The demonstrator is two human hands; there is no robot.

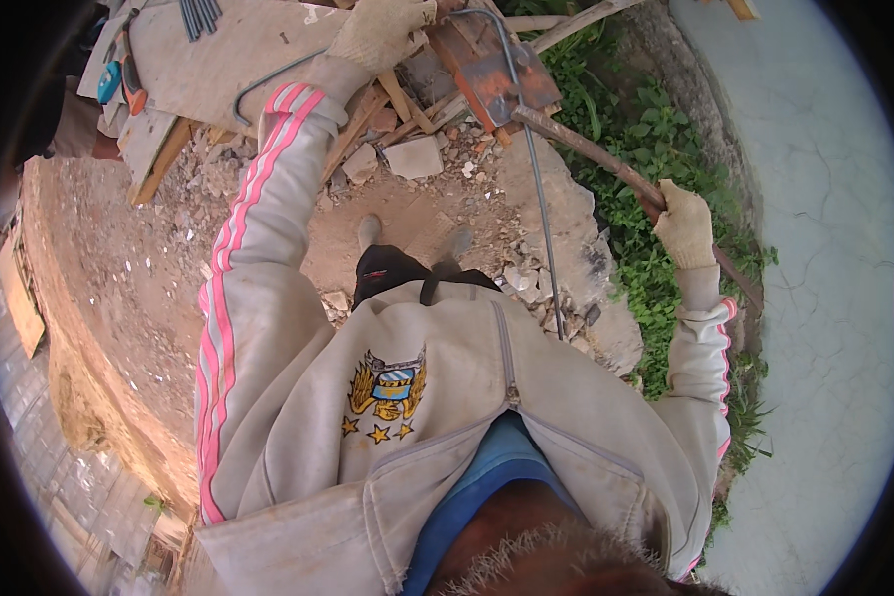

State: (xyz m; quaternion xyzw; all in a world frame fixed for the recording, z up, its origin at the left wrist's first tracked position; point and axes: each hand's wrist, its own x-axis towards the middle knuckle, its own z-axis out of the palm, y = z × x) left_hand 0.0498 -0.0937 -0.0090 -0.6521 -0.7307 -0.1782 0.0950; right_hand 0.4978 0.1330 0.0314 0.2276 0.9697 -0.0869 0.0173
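My left hand (382, 32), in a pale knit work glove, is at the top edge, closed on a thin steel rod; its fingertips are partly hidden. One hooked length of rod (278, 74) shows left of the glove. Right of it, a bent length (538, 179) crosses a rusty metal block (482, 70) and runs down towards my jacket. Whether both lengths are one rod I cannot tell. My gloved right hand (683, 223) grips a long rusty bar (596, 154). The bar's far end meets the rod at the block's edge.
A wooden board (223, 79) at upper left carries several short rods (201, 18), pliers (132, 74) and a teal tool (109, 82). Broken concrete (414, 157) and wood scraps lie before my feet. Green plants (656, 129) border a pale wall (824, 248). Another person's leg (79, 124) shows at left.
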